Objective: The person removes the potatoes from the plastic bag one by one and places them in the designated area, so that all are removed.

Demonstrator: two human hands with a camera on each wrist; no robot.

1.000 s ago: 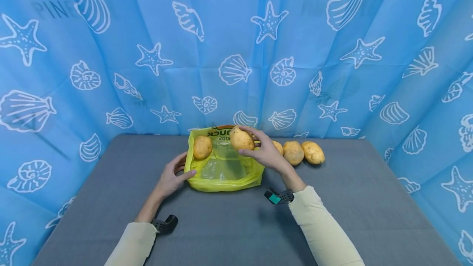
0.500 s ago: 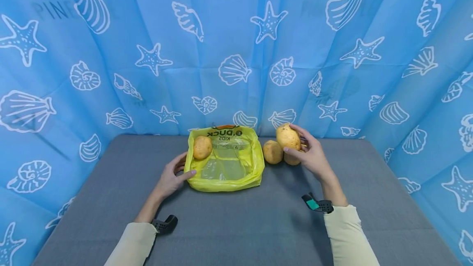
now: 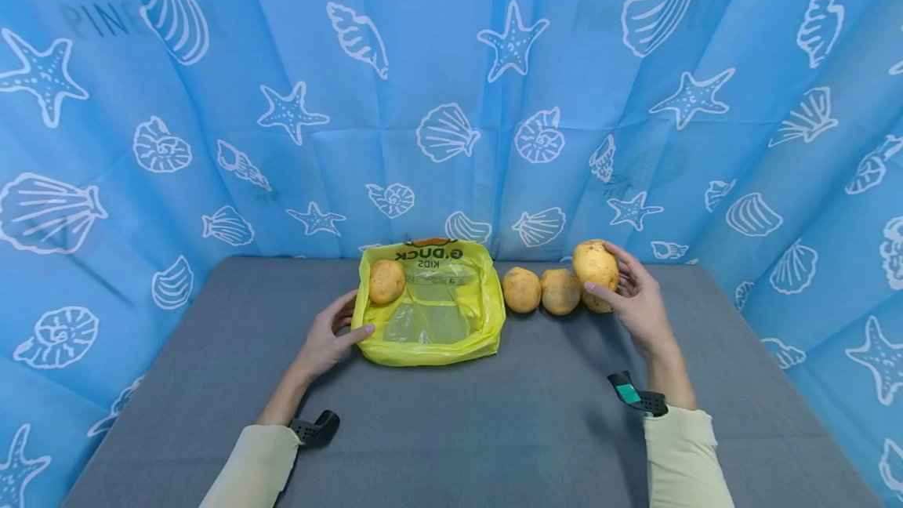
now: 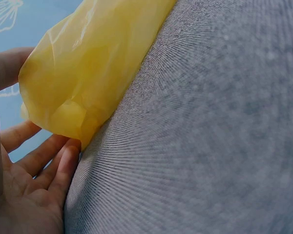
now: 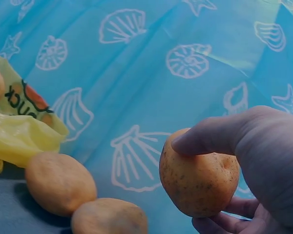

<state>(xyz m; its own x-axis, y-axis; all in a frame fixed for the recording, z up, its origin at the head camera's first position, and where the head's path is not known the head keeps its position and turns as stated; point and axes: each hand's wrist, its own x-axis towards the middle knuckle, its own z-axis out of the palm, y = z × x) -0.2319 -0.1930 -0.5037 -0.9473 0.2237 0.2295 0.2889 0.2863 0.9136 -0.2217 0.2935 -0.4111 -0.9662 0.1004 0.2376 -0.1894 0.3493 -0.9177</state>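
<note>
In the head view, my right hand (image 3: 638, 304) holds a potato (image 3: 594, 261) above the right end of a row of potatoes. The thumb lies across it and the fingers curve behind, as the right wrist view shows with the potato (image 5: 198, 178) off the table. Part of another potato (image 3: 600, 304) shows just below it. My left hand (image 3: 331, 339) rests against the left side of a yellow plastic bag (image 3: 430, 353), fingers fairly straight and spread in the left wrist view. Inside the open bag, at the left, lies one potato (image 3: 386, 281).
To the right of the bag, two more potatoes (image 3: 521, 290) sit side by side on the grey cloth-covered table (image 3: 451, 429). A blue curtain (image 3: 451, 100) with white shells and starfish hangs behind the table's far edge and at both sides.
My right hand has moved right with the potato, from over the bag, past the row, to its far right end. The left hand and the bag have stayed in place.
</note>
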